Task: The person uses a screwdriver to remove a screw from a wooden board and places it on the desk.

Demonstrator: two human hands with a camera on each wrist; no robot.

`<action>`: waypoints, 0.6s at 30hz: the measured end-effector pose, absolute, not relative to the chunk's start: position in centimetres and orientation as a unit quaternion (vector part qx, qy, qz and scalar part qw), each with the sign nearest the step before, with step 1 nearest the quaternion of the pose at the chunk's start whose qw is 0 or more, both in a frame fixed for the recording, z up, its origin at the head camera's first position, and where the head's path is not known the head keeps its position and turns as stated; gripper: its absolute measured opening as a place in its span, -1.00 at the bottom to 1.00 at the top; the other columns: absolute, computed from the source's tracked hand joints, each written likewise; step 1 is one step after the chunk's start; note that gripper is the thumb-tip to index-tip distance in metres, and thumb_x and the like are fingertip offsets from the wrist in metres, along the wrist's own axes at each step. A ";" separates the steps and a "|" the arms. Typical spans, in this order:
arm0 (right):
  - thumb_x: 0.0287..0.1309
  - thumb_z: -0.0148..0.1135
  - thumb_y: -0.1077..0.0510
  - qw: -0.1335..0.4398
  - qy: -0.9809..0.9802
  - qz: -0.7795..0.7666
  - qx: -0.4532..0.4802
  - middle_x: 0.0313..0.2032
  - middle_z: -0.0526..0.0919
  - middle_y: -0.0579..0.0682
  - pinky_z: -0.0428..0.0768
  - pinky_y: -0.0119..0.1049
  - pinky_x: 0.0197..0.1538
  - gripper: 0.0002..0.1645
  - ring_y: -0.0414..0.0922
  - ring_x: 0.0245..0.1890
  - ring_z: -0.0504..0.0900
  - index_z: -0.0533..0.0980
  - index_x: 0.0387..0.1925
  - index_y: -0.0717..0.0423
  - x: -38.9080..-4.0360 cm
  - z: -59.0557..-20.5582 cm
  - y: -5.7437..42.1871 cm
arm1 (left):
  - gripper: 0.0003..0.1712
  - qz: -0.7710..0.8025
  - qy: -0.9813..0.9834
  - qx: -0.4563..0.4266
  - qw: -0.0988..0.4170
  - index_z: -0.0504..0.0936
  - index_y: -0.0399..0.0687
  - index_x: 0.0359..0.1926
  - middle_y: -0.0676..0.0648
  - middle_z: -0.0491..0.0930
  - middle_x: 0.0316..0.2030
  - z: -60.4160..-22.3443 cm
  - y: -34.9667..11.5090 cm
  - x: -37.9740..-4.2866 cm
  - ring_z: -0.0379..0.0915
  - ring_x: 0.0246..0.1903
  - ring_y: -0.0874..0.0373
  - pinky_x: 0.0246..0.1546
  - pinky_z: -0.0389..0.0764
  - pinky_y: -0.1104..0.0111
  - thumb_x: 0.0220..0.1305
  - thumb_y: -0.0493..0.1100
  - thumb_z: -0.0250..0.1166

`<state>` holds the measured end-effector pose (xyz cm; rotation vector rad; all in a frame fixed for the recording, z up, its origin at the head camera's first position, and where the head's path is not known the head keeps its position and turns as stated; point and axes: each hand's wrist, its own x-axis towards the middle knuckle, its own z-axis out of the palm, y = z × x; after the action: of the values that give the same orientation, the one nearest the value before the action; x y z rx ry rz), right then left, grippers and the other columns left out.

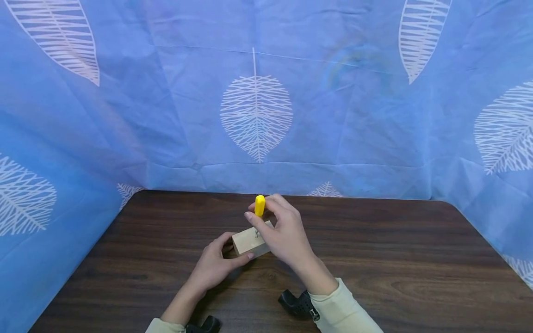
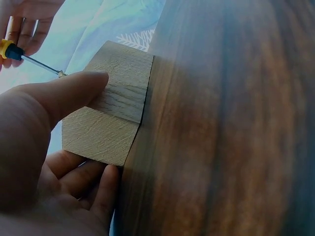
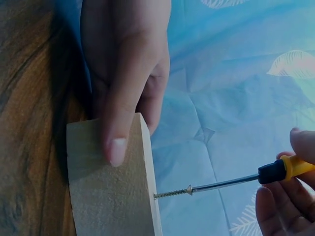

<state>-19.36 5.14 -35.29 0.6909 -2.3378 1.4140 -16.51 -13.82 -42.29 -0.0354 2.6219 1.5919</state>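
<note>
A pale wooden block point(image 1: 246, 242) rests on the table, gripped by my left hand point(image 1: 214, 267) with the thumb along its near side and fingers at the far side. From its upper face stands a screw point(image 3: 172, 193), its tip at the wood and most of its thread exposed. A screwdriver point(image 1: 260, 206) with a yellow and black handle stands upright above it; in the right wrist view the shaft meets the screw head. My right hand point(image 1: 287, 231) holds that handle between thumb and fingers. The left wrist view shows the block's end grain and the left thumb pressing one side.
The dark wood-grain table point(image 1: 395, 259) extends to both sides and behind the hands. A blue cloth point(image 1: 187, 115) with white leaf prints hangs along its back and sides. Black wrist devices point(image 1: 296, 304) sit beside the cream sleeves point(image 1: 343, 307).
</note>
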 end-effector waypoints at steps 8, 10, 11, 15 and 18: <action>0.27 0.58 0.11 0.191 -0.821 0.487 0.227 -0.24 0.77 -0.11 0.72 -0.20 -0.23 -0.46 -0.21 -0.31 0.71 0.60 0.23 -0.01 -19.6 -34.9 5.1 | -0.40 0.527 0.849 -0.010 0.041 0.68 0.09 0.23 -0.09 0.71 0.18 -42.3 -13.8 -16.4 0.65 0.23 -0.13 0.10 0.68 -0.07 0.23 0.10 0.63; 0.21 0.62 0.14 0.201 -0.821 0.483 0.228 -0.30 0.80 -0.09 0.75 -0.16 -0.21 -0.41 -0.22 -0.34 0.74 0.55 0.22 0.03 -19.7 -34.9 5.2 | -0.40 0.529 0.847 -0.009 0.041 0.68 0.09 0.23 -0.09 0.71 0.18 -42.4 -13.8 -16.3 0.65 0.22 -0.13 0.08 0.69 -0.05 0.23 0.10 0.63; 0.21 0.62 0.14 0.204 -0.821 0.482 0.229 -0.31 0.79 -0.09 0.76 -0.19 -0.21 -0.43 -0.22 -0.35 0.74 0.54 0.17 0.03 -19.7 -34.9 5.2 | -0.40 0.530 0.847 -0.008 0.042 0.68 0.09 0.23 -0.09 0.71 0.18 -42.5 -13.8 -16.3 0.65 0.22 -0.13 0.07 0.69 -0.04 0.23 0.09 0.63; 0.19 0.64 0.15 0.207 -0.817 0.486 0.232 -0.31 0.77 -0.08 0.73 -0.35 -0.21 -0.58 -0.26 -0.36 0.72 0.53 -0.07 0.02 -19.8 -34.9 5.2 | -0.40 0.532 0.846 -0.005 0.038 0.68 0.09 0.23 -0.10 0.71 0.18 -42.5 -13.8 -16.3 0.65 0.22 -0.14 0.07 0.69 -0.05 0.23 0.08 0.63; 0.18 0.64 0.15 0.205 -0.814 0.489 0.235 -0.31 0.76 -0.08 0.72 -0.38 -0.23 -0.61 -0.27 -0.37 0.70 0.51 -0.18 0.02 -19.8 -34.8 5.2 | -0.39 0.530 0.847 -0.006 0.037 0.67 0.09 0.24 -0.10 0.71 0.19 -42.4 -13.9 -16.5 0.64 0.23 -0.16 0.10 0.69 -0.08 0.23 0.09 0.63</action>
<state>-19.82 5.24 -34.75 0.6563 -2.2693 1.3641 -16.46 -13.89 -42.43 -0.0194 2.6004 1.6286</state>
